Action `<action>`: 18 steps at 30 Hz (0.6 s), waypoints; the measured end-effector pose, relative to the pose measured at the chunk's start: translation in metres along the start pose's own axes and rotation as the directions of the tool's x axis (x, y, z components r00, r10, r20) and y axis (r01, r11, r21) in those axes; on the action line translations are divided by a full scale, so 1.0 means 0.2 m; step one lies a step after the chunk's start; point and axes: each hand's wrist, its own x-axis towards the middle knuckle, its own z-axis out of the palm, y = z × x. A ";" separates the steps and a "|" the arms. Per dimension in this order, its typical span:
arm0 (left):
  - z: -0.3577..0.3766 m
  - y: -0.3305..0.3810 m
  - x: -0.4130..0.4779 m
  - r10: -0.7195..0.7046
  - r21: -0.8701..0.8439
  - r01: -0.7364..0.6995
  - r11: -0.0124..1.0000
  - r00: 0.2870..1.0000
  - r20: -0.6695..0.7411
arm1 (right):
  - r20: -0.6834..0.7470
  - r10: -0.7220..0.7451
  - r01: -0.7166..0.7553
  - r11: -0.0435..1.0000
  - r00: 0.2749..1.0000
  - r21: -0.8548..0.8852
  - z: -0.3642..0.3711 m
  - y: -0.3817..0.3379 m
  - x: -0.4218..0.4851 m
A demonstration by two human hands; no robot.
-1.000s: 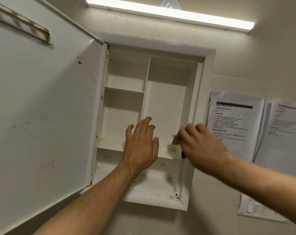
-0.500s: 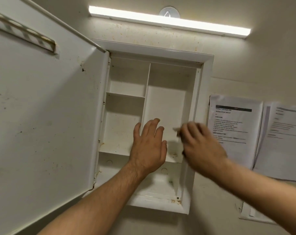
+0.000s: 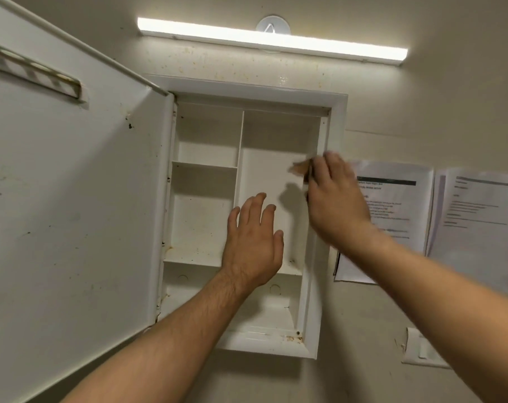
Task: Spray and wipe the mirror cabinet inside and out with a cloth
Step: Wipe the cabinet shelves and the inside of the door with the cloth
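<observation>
A speckled beige wall [image 3: 421,97] is glowing under a long white light bar [image 3: 270,39], with printed paper sheets [image 3: 392,205] hanging just right of the white recessed mirror cabinet [image 3: 338,117]. Its white metal door [image 3: 72,199] is standing swung wide to the left, leaving the front open. The shelved compartments are showing stains and rust spots. The left hand [image 3: 254,245] is hovering flat with fingers spread before the tall right compartment, holding nothing. The right hand [image 3: 337,199], blurred, is pinching a small brownish cloth [image 3: 300,169] at the cabinet's right inner edge.

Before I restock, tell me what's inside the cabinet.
Inside the cabinet, shelves, a divider and rust spots show. The right hand holds a cloth at its right wall. The left hand covers part of the middle shelf.
</observation>
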 end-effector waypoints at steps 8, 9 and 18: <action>0.04 -0.05 -0.31 -0.040 0.082 0.029 0.996 0.989 0.144 | 0.336 -0.457 0.389 0.886 0.824 0.251 0.11 -0.34 -1.04; 0.04 -0.05 -0.34 -0.025 0.088 0.012 0.996 0.987 0.158 | 0.308 -0.476 0.412 0.876 0.824 0.251 0.11 -0.30 -1.00; 0.06 -0.01 -0.54 0.122 0.040 -0.132 0.990 0.973 0.198 | 0.257 -0.263 0.216 0.956 0.930 0.198 0.12 -0.30 -0.90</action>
